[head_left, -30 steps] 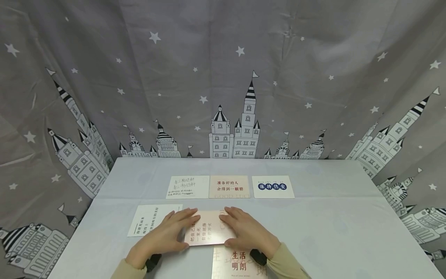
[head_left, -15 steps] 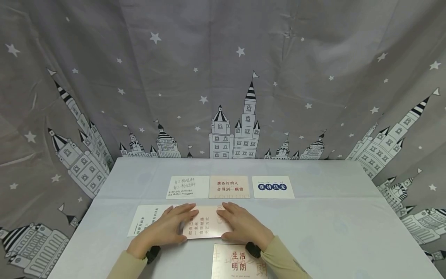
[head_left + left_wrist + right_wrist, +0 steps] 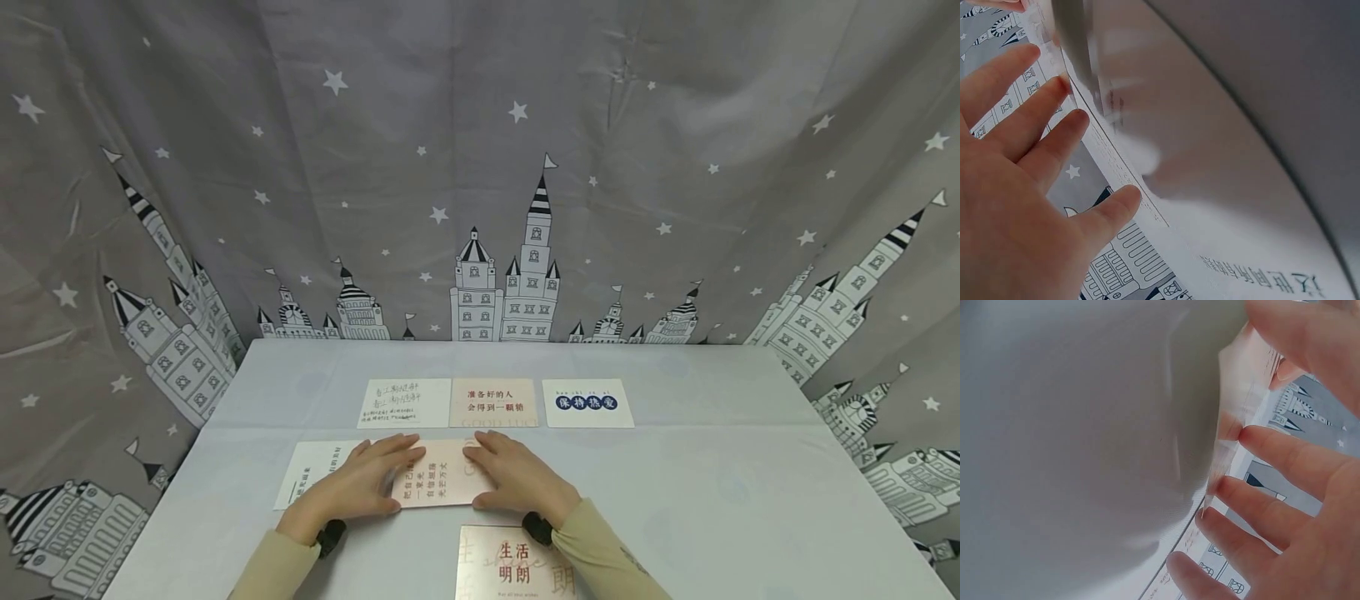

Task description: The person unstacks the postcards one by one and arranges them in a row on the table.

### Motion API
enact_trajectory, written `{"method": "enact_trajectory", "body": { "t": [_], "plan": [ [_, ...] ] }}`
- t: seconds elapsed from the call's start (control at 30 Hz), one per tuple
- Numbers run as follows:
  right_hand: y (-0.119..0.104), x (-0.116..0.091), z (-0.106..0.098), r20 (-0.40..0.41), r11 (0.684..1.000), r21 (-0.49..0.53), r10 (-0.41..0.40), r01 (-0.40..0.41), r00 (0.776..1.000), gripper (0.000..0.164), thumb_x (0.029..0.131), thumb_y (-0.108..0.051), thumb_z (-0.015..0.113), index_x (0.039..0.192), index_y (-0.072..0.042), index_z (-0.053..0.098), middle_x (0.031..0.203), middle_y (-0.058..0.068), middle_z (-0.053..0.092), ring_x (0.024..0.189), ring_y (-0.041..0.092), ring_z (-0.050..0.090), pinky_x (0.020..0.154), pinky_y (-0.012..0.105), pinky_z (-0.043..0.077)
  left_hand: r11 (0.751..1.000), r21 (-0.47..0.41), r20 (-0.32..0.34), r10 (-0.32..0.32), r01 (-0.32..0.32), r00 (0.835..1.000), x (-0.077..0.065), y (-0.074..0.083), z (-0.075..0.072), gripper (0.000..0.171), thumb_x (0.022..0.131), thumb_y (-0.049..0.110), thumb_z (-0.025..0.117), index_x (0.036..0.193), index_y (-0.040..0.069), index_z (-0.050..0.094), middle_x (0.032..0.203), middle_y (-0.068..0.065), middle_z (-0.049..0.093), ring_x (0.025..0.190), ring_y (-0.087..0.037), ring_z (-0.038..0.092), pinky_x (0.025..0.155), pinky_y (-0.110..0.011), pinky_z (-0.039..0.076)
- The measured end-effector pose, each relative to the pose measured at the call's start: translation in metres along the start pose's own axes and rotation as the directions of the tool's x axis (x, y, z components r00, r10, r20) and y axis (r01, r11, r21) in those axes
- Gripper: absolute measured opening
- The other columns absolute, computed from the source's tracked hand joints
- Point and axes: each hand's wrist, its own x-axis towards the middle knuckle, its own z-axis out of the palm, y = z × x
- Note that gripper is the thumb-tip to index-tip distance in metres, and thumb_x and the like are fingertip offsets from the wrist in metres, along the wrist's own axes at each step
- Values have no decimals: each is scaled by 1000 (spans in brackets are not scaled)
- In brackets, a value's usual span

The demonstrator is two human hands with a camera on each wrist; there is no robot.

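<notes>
A pale pink postcard with red lettering turned sideways lies between the two hands at the middle of the table, looking flat on it. My left hand holds its left end, thumb at the near corner and fingertips by the far edge. The right hand holds the other end in the same way. In the right wrist view the right fingertips touch the card's edge. Left of it, a white postcard with dark lettering is partly hidden by the left hand. Below lies a pink square card.
Along the back lie a handwritten white card, a pink card with red lettering and a white card with blue circles. A white cloth covers the table. A grey castle-print curtain hangs behind.
Both hands have moved the pink postcard away from me and slightly left, off the top of the square card. It now sits closer to the back row, and the hands still hold it.
</notes>
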Motion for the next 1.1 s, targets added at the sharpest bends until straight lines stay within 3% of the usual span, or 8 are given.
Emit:
{"method": "enact_trajectory", "body": {
  "t": [0.73, 1.1],
  "plan": [
    [-4, 8, 2, 43, 999, -33, 39, -37, 998, 70, 80, -39, 75, 139, -10, 50, 146, 13, 40, 135, 30, 36, 111, 40, 29, 999, -9, 27, -53, 53, 998, 2, -1, -2, 74, 68, 13, 80, 136, 5, 52, 146, -15, 40, 136, -39, 30, 103, -72, 13],
    [-4, 8, 5, 40, 998, -48, 33, -31, 999, 71, 80, -38, 76, 140, -11, 49, 147, 14, 38, 136, 31, 34, 111, 41, 29, 999, -2, 28, -42, 42, 999, 1, -2, 0, 72, 70, 14, 79, 136, 4, 53, 147, -14, 39, 136, -39, 30, 102, -72, 13]
  ]
}}
